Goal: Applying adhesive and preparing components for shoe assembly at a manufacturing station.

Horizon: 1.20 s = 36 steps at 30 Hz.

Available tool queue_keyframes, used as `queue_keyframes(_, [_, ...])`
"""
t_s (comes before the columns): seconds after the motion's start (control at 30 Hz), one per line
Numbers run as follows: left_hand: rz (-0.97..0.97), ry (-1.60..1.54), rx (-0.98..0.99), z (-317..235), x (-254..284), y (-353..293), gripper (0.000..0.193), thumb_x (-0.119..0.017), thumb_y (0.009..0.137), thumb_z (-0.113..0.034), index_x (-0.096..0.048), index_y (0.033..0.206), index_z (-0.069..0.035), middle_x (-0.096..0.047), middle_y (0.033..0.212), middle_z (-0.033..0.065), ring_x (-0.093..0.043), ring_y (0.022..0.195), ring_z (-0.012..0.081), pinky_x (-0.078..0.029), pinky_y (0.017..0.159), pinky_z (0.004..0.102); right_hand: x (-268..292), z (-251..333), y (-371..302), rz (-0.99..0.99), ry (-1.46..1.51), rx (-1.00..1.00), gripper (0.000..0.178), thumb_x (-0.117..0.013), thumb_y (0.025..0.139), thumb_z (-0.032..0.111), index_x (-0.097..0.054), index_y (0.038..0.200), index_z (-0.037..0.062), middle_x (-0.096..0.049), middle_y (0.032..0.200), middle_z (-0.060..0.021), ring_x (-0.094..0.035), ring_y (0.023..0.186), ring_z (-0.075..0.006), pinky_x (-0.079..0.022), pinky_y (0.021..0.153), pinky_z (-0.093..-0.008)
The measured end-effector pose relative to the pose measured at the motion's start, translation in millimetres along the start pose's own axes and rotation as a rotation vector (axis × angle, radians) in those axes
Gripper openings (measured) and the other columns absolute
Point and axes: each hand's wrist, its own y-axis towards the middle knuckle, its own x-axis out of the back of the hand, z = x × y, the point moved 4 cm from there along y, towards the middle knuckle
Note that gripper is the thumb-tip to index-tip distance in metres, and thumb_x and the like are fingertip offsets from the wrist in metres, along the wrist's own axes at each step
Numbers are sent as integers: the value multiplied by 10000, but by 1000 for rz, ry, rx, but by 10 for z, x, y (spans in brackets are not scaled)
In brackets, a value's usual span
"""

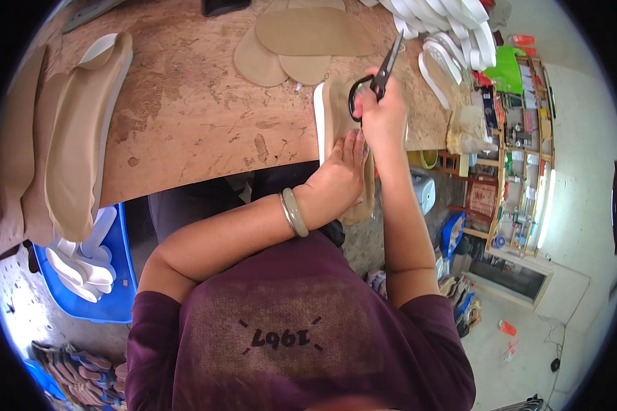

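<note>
My right hand (384, 113) holds a pair of black-handled scissors (385, 72), with its fingers around the loops and the blades pointing toward the far side of the table. Below it lies a tan-covered shoe insole (334, 109) with a white foam edge on its left, its near end reaching past the table's front edge. The left hand (336, 175) rests on this insole with its fingers stretched out flat, right beside the right wrist. Part of the insole is hidden under both hands.
Loose tan insole-shaped sheets (308, 33) overlap at the far middle of the wooden table (192, 103). White foam soles (452, 27) are piled far right. At the left lies a tan-covered insole (75, 151), above a blue tub (127, 288) of white soles. Crowded shelves (521, 137) stand right.
</note>
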Motion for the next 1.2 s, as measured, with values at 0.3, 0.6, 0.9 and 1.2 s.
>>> queue_keyframes(0.3, [-12, 35, 5, -1, -2, 17, 856, -659, 787, -546, -517, 1315, 114, -427, 1425, 325, -436, 1329, 413, -360, 1111, 462, -42, -21, 353, 86, 42, -48, 188, -565, 877, -28, -603, 1060, -6, -609, 682, -72, -581, 503, -139, -452, 474, -285])
queue_keyframes(0.6, [-143, -269, -194, 383, 375, -170, 623, -749, 750, -429, -618, 1163, 20, -549, 1340, 189, -540, 1226, 323, -449, 1006, 399, 160, -605, 45, 7, 948, -49, 303, -554, 920, -1, -520, 1222, -5, -596, 748, -88, -616, 635, -190, -526, 594, -325])
queue_keyframes(0.9, [-19, 40, 213, 92, 265, -160, 802, -698, 788, -513, -472, 1304, 58, -514, 1285, 209, -468, 1278, 336, -391, 1054, 445, 299, -452, 96, 114, 565, 475, 266, -638, 920, 37, -624, 1185, 16, -669, 849, -58, -659, 738, -120, -521, 723, -259])
queue_keyframes(1.2, [84, 174, 244, 73, 125, -154, 637, -652, 838, -316, -492, 1359, 15, -448, 1423, 200, -371, 1390, 340, -307, 1136, 495, -4, -104, -245, 151, -258, 1104, 293, -655, 806, -10, -679, 1090, 59, -655, 859, -138, -655, 772, -306, -555, 692, -328])
